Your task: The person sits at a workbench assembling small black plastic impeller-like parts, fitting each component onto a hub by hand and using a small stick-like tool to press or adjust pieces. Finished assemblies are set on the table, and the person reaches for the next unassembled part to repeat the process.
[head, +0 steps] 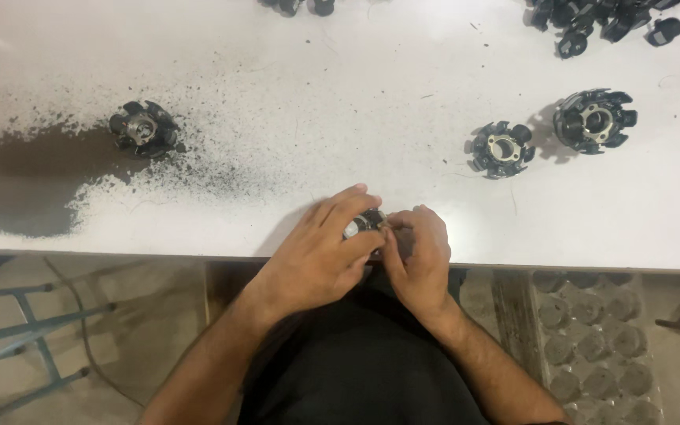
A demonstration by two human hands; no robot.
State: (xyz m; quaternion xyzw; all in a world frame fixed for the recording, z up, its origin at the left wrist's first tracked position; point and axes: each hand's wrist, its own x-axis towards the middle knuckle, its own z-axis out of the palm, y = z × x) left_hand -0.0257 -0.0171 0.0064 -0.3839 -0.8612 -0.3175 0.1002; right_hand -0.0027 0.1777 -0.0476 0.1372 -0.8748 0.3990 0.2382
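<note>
At the near edge of the white worktop [403, 71] the person holds a small round metal part [365, 223] between both hands. The left hand [320, 256] wraps over it from the side, its fingers [345, 206] curled and pressed on the top, while the right hand [419, 256] pinches it from the other side with thumb and forefinger close together. Most of the part is hidden, so I cannot tell its full shape. It looks like the dark ring-shaped parts with short teeth lying farther away: one at left [144, 128] in a patch of black dust [198, 169], two at right [501, 149] [594, 120]. I judge it to be stiff, rather heavy for its size, not fragile; the outer rim seems the safe place to grip.
</note>
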